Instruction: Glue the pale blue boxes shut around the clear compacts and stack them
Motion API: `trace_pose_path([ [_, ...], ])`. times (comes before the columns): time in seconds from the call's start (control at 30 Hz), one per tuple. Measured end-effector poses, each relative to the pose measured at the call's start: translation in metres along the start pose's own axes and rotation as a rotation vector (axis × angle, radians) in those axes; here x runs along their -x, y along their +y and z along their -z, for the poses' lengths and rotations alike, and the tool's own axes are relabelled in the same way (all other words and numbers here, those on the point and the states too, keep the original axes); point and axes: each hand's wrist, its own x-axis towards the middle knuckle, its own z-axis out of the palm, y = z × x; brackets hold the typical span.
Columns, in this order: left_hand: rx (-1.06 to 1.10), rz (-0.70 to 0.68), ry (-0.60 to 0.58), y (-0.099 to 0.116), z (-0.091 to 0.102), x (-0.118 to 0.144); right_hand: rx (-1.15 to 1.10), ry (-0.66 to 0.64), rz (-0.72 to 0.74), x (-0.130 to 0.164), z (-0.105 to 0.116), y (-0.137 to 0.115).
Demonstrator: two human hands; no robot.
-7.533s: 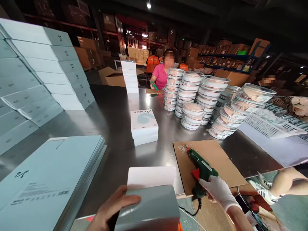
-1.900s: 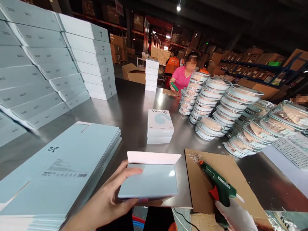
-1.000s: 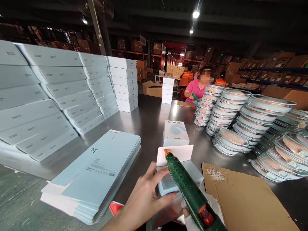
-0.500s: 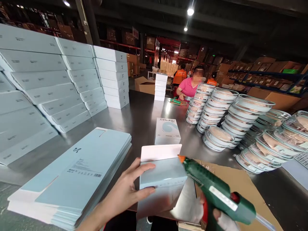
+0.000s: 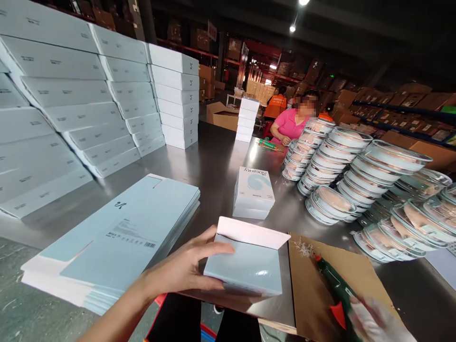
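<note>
- From my end, the gloved right hand (image 5: pixel 377 318) is smeared by motion blur at the handle of the green glue gun (image 5: pixel 338 282); I cannot tell whether it grips or has let go.
- The gun's lower handle is hard to make out; its orange nozzle lies over the cardboard sheet (image 5: pixel 306 285), near white scraps.
- I see the bare left hand (image 5: pixel 194 261) pinching the pale blue box (image 5: pixel 245 268) at the table's near edge, fingers on top, thumb along the front.
- That box has its white flap (image 5: pixel 251 232) raised along the far side; its contents are out of my sight.
- The clear-lidded round containers (image 5: pixel 377 178) hold peach-coloured pieces; the rightmost stacks are cut off by my view.
- The white box wall (image 5: pixel 85 104) runs past the left edge.
- Inside the open cardboard carton (image 5: pixel 223 116), I can't make anything out.
</note>
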Motion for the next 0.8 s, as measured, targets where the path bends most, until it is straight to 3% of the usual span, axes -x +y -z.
trace_pose_path([
  [0.07, 0.018, -0.027, 0.018, -0.002, -0.001, 0.000, 0.002, -0.104, 0.221, 0.004, -0.039, -0.019],
  [0.13, 0.035, -0.087, 0.046, -0.005, -0.005, 0.001, 0.010, -0.346, 0.545, 0.009, -0.078, -0.037],
  [0.23, 0.072, -0.226, 0.189, -0.014, -0.020, 0.003, 0.059, -0.566, 0.837, 0.013, -0.113, -0.052],
  [0.3, 0.108, -0.309, 0.310, -0.021, -0.032, 0.005, 0.114, -0.555, 0.948, 0.016, -0.120, -0.052],
  [0.37, 0.121, -0.366, 0.357, -0.025, -0.040, 0.007, 0.173, -0.551, 1.041, 0.018, -0.122, -0.052],
  [0.57, -0.168, -0.380, 0.157, -0.007, -0.024, 0.013, 0.250, -0.511, 1.442, 0.020, -0.143, -0.070],
  [0.63, -0.222, -0.365, 0.106, -0.002, -0.019, 0.012, 0.306, -0.522, 1.508, 0.019, -0.147, -0.071],
  [0.7, -0.132, -0.332, 0.104, -0.002, -0.018, 0.010, 0.348, -0.546, 1.504, 0.018, -0.146, -0.064],
  [0.8, 0.122, -0.260, 0.272, -0.011, -0.026, 0.010, 0.242, -0.430, 1.289, 0.017, -0.145, -0.041],
])
